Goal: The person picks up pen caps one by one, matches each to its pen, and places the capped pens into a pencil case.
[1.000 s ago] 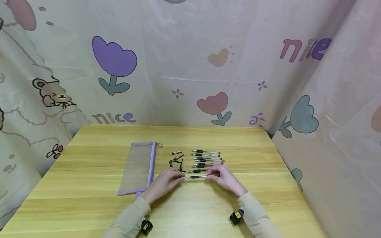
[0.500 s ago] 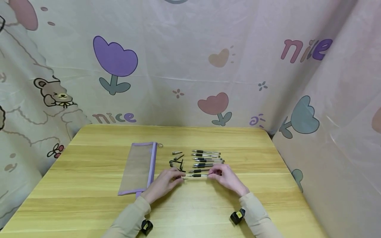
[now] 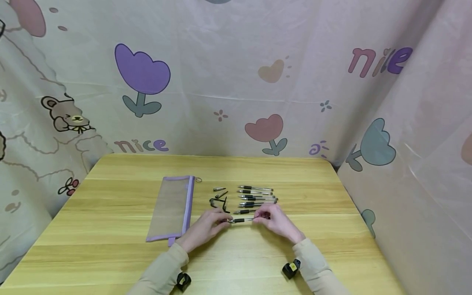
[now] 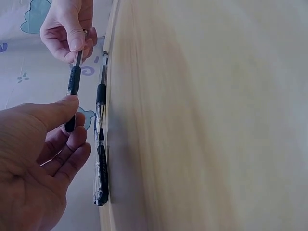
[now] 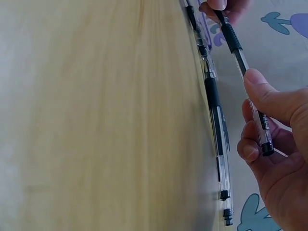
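Left hand point(image 3: 205, 228): pinching the pen point(image 3: 241, 220) at its tip end.
Right hand point(image 3: 277, 221): gripping the barrel end.
Pen: level, just above the table point(image 3: 110, 254).
Beside: pouch point(image 3: 173, 208).

- Bare table point(image 3: 258, 262) lies in front of both hands.
- Pens point(image 3: 256, 196) and caps point(image 3: 220, 198) crowd just behind them.
- Pouch point(image 3: 172, 208) blocks the left.

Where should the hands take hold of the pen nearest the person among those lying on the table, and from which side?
Judging by its pose, the pen lying on the table is best pinched from above on its black rubber grip band. It lies flat, crosswise, so fingers can close across the barrel. The row of pens crowds its far side, and the left hand and right hand hold another pen just in front.
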Motion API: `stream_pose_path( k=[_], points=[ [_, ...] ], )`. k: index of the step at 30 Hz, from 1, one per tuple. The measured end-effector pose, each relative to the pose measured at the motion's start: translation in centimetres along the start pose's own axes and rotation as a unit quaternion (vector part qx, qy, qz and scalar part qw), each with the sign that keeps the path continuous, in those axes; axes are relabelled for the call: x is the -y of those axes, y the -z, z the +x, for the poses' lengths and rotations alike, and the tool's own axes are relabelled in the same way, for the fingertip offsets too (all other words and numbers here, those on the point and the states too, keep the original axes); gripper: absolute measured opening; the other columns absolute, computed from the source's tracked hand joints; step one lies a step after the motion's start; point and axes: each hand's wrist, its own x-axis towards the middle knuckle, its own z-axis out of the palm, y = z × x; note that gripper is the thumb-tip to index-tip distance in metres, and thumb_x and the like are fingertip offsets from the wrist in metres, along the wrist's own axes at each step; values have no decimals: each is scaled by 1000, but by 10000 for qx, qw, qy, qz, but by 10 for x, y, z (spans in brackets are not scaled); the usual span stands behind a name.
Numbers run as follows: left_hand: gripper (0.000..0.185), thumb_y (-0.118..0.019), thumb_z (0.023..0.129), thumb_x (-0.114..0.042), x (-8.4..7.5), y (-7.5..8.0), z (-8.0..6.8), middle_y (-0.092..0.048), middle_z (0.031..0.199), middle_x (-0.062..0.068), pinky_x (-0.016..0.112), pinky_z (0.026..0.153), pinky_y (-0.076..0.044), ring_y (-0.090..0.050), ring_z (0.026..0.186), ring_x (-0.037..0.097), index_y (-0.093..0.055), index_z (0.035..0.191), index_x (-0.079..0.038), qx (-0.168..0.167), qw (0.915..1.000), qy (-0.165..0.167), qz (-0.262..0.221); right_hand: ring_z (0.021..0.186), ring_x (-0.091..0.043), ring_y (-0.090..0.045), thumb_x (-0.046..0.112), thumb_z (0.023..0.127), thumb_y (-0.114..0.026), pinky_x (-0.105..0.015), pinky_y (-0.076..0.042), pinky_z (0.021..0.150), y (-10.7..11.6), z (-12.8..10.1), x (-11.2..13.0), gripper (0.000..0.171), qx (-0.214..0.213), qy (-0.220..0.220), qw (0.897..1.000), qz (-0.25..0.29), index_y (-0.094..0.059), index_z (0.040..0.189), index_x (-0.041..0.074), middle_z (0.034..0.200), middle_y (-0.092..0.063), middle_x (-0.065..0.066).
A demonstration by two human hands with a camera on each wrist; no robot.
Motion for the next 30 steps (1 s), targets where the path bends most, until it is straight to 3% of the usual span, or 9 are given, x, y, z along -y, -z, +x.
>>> stream_pose_path(
  k=[7,19,30],
  points=[
    [21,-69,94,-13,0,-1,-1,-71,101,-1,23,80,-55,-63,87,7,-73,114,-11,69,10000,-37,41,82,-1,-61,15,88,-75,-21,-54,79,-2,0,1,5,169,49,9998,88,-74,92,13,89,-73,3],
    [19,-73,89,-12,-3,-5,-4,-69,93,-3,22,78,-52,-58,81,2,-76,107,-10,352,9990,266,-101,74,2,-55,14,88,-75,-18,-50,71,-12,0,2,3,389,219,9990,23,-73,86,12,82,-70,2],
    [17,-75,88,-11,-2,-7,-1,-67,87,-4,19,73,-52,-58,77,2,-78,104,-11,310,9990,193,249,73,2,-54,16,90,-73,-18,-51,70,-16,-1,2,10,386,84,9992,42,-73,88,6,82,-71,-1]
  ],
)
